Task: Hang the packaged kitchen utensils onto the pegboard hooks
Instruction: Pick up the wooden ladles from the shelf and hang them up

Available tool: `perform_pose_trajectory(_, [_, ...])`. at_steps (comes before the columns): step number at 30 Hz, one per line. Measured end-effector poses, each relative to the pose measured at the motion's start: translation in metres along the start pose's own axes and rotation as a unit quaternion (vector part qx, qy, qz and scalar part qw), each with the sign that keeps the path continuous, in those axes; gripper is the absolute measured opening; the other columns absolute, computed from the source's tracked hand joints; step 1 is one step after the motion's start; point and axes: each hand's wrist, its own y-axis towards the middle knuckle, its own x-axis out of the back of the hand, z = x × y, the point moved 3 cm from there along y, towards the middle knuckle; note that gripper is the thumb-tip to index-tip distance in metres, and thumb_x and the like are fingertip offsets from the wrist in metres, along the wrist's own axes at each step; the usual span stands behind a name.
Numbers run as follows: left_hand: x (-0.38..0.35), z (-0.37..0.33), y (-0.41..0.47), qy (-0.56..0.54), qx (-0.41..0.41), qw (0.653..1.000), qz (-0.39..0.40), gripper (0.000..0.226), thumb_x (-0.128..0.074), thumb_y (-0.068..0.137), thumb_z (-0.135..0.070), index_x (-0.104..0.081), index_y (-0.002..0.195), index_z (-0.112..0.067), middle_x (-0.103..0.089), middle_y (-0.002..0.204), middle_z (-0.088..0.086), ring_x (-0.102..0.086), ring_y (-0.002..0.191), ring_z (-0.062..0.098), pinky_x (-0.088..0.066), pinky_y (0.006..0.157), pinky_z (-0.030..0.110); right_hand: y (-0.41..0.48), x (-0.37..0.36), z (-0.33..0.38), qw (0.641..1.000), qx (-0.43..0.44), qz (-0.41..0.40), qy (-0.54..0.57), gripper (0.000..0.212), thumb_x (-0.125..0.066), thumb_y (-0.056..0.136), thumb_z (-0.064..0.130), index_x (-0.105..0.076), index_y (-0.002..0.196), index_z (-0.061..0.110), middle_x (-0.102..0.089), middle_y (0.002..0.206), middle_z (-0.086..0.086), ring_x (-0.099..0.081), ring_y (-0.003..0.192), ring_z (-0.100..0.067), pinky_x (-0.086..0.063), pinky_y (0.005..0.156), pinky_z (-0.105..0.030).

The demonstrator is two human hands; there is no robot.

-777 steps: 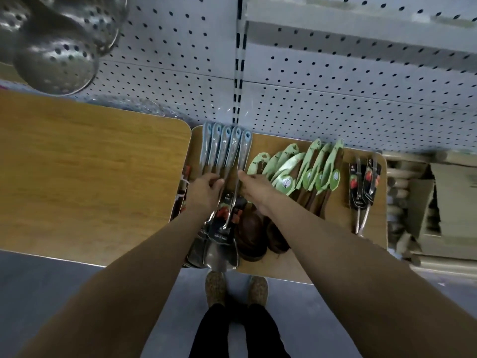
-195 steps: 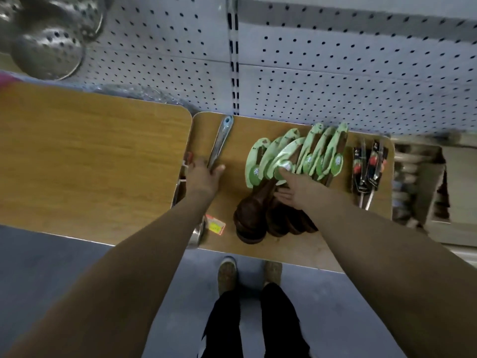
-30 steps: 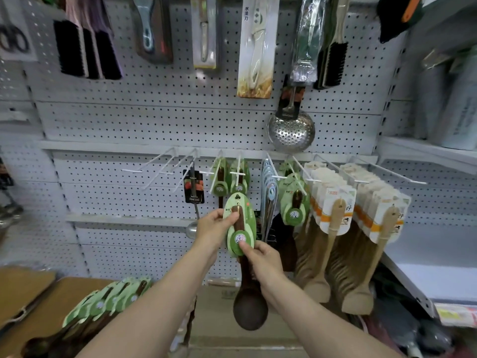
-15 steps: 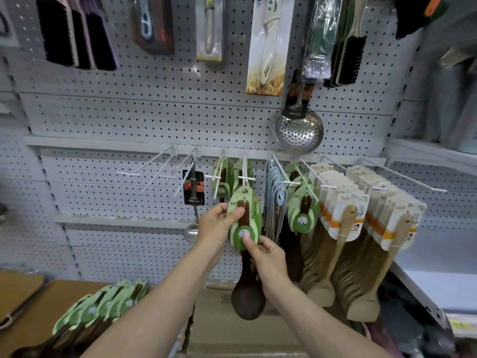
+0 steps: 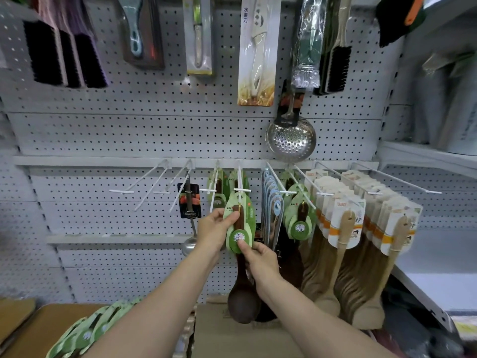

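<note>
Nearer the hook (image 5: 241,189) — green oval card (image 5: 249,214) (wooden spoon (image 5: 241,303)) pinched: left fingers (image 5: 231,217), right fingers (image 5: 243,245).

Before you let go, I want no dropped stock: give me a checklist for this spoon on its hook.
1. Left hand grips the green card by its left edge: ok.
2. Right hand pinches the card's bottom: ok.
3. Card's hole over the hook tip: cannot tell.
4. Hook has room in front of the spoons already hung: ok.
5. Dark wooden spoon hangs upright: ok.
</note>
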Motion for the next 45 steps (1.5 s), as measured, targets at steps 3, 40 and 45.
perform_pose_trajectory(3, [0.001,0.004,0.015,-0.001,0.001,1.000,0.012,0.008,-0.073,0.087,-0.011,-0.069,0.094,-0.010,-0.077,0.085,0.007,-0.074,0.068,0.013,-0.054,0.055,0.021,0.021,-0.004,-0.006,1.000,-0.010,-0.029,0.004,0.022,-0.080,0.086,0.029,-0.073,0.098,0.012,-0.078,0.089,-0.004,-0.073,0.090,-0.019,-0.056,0.092,-0.035])
perform_pose_trajectory(40, [0.043,0.030,0.082,0.144,-0.039,0.989,-0.005,0.028,-0.077,0.085,-0.015,-0.068,0.111,-0.020,-0.068,0.110,-0.005,-0.063,0.107,0.014,-0.048,0.084,0.021,0.060,-0.039,0.000,0.969,-0.039,-0.180,-0.166,0.066,-0.078,0.087,0.030,-0.052,0.143,0.007,-0.058,0.142,-0.010,-0.055,0.129,-0.026,-0.044,0.109,-0.036])
perform_pose_trajectory(45, [0.113,0.017,0.010,0.386,-0.110,0.916,-0.009,0.052,-0.077,0.085,-0.019,-0.060,0.134,-0.022,-0.065,0.129,0.004,-0.056,0.088,0.006,-0.044,0.087,0.023,-0.009,-0.056,0.016,0.887,0.014,-0.071,-0.456,0.065,-0.072,0.090,0.042,-0.050,0.144,0.012,-0.061,0.138,-0.009,-0.056,0.127,-0.028,-0.046,0.101,-0.035])
